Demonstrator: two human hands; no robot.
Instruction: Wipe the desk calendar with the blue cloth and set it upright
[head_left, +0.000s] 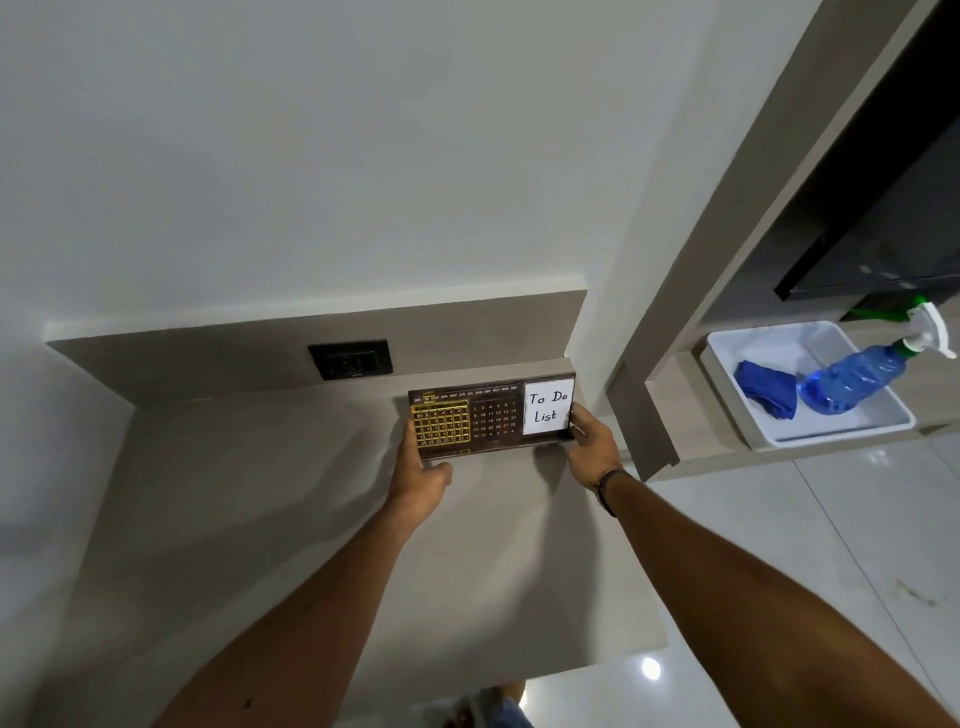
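The dark brown desk calendar stands near the back right of a beige desk, its face toward me, with a gold grid on the left and a white "To Do List" note on the right. My left hand grips its lower left corner. My right hand holds its right end. The blue cloth lies crumpled in a white tray on a shelf to the right, away from both hands.
A blue spray bottle with a white trigger lies in the same tray beside the cloth. A black wall socket sits behind the desk. A dark screen hangs above the shelf. Glossy floor tiles lie below right.
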